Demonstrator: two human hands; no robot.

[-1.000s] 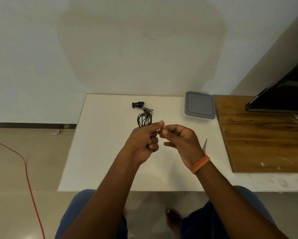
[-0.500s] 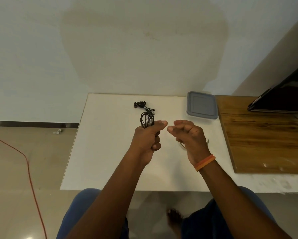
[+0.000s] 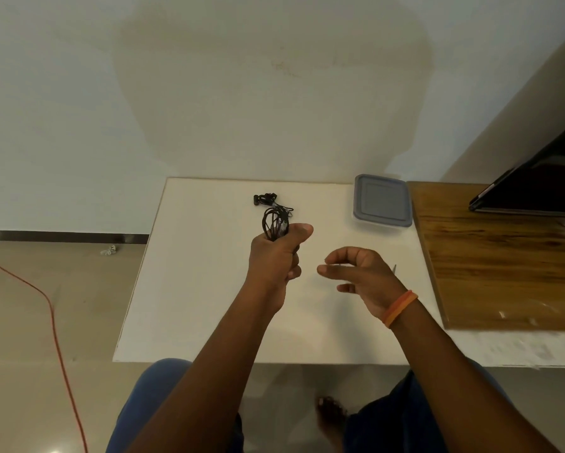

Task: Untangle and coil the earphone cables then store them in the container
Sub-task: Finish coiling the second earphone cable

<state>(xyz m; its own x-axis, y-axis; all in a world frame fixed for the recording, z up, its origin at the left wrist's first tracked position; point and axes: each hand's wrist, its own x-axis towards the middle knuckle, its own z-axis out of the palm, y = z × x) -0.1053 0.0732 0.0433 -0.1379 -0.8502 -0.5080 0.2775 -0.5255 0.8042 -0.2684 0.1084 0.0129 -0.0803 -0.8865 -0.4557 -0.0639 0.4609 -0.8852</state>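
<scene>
At table centre | left hand fisted round coiled earphone cables, loops standing toward 12 | right hand loosely curled, empty | lidded container at 1 o'clock, nearer right hand.

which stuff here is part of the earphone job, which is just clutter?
Job: black earphone cable, bundled in the left hand; right hand, near it, seems to hold nothing; lidded grey container at the white table's far edge.

Clutter: wooden board, dark screen, orange cord on the floor, wristband.
</scene>
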